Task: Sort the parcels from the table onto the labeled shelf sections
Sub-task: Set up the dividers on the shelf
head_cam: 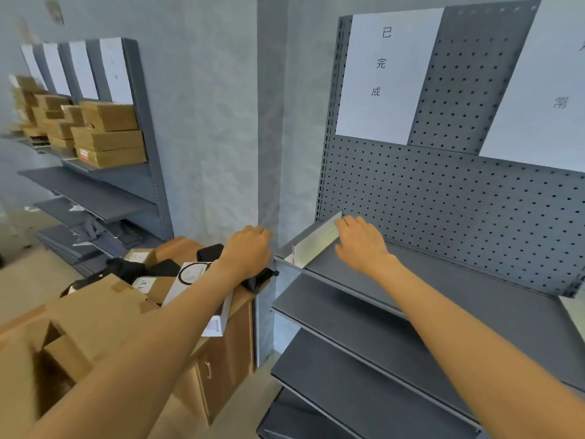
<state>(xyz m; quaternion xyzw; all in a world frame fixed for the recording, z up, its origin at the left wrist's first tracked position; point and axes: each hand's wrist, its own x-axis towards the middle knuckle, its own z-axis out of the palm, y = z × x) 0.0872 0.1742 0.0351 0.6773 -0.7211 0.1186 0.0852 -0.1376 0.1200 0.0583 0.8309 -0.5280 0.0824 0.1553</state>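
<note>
Paper label (384, 77) on the pegboard back of the near shelf unit (474, 201) reads 已完成; a second sheet (544, 90) to its right shows only 常 in part. Right hand (361, 242), palm down, fingers curled over the top edge of a white flat parcel (316, 242) standing on edge at the left end of the upper shelf (459, 280); grip holding it. Left hand (248, 251) reaches over the right edge of the wooden worktop (243, 299), grip closed on a black pouch (258, 278). Cardboard boxes (95, 308), black bags and white mailers crowd the worktop. A far shelf unit (139, 128) holds stacked brown cartons (107, 134). Walls grey-blue.
</note>
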